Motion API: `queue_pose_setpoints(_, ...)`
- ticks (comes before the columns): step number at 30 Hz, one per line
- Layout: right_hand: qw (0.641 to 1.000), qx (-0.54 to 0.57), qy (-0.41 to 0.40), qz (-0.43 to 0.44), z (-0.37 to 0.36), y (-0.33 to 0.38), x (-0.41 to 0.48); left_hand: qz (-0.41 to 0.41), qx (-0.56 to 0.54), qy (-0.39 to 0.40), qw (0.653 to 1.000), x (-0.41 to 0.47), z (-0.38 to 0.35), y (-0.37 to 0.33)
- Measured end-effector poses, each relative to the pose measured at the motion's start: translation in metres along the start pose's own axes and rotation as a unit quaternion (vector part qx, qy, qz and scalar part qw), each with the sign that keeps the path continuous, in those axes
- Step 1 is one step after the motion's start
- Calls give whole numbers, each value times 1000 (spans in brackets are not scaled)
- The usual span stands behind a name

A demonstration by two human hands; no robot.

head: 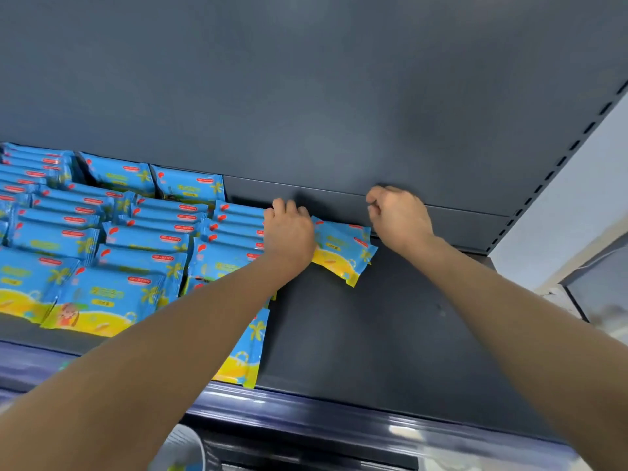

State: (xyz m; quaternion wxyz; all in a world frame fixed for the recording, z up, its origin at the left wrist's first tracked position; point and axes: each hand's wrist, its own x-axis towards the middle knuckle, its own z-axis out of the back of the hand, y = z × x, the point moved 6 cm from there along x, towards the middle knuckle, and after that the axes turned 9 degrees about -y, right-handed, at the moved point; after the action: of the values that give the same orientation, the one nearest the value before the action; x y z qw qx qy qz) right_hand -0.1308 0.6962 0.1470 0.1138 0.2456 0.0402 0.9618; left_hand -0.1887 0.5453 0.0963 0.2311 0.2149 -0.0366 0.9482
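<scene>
A blue and yellow snack packet (343, 253) lies tilted near the back of a dark shelf (373, 334). My left hand (289, 232) covers its left end, fingers curled over the far edge and gripping it. To the right, my right hand (399, 215) hovers by the shelf's back wall with its fingers curled in. Nothing shows in it, and it is just clear of the packet's right corner. Both forearms reach in from below.
Rows of several matching packets (136, 239) fill the left half of the shelf, one (244, 355) at the front edge under my left forearm. The dark back panel (306, 96) rises behind. A slotted upright (557, 164) bounds the right side. A glossy front rail (339, 416) runs below.
</scene>
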Motion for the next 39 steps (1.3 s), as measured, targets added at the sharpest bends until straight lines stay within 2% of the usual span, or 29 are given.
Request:
queue_pose_setpoints(3,1000,12,-2,-1,3,9,-9,-46,-11,-52,998,-9,14,0)
queue_pose_setpoints(6,1000,17,-13,18,10,26,-17,-71,-120,-58,989,-20,28,10)
queue_pose_setpoints(11,993,36,-53,98,31,86,-32,-132,-228,-179,948,-51,81,56)
queue_pose_setpoints(16,976,87,-113,167,55,174,-54,-181,-210,-222,935,-99,122,121)
queue_pose_setpoints(20,959,100,-129,232,63,246,-82,-161,-194,-251,935,-151,145,183)
queue_pose_setpoints(23,951,125,-123,255,56,292,-110,-133,-186,-241,943,-194,149,226)
queue_pose_setpoints(27,947,149,-52,280,22,346,-156,-95,-182,-201,958,-249,137,273)
queue_pose_setpoints(30,942,138,56,302,-27,380,-203,-72,-168,-149,972,-291,109,301)
queue_pose_setpoints(34,923,102,227,294,-102,405,-271,-43,-156,34,986,-346,41,335)
queue_pose_setpoints(37,904,55,339,253,-155,406,-313,-7,-156,180,971,-382,-6,353)
queue_pose_setpoints(39,897,45,393,199,-188,402,-334,27,-132,243,961,-402,-35,364)
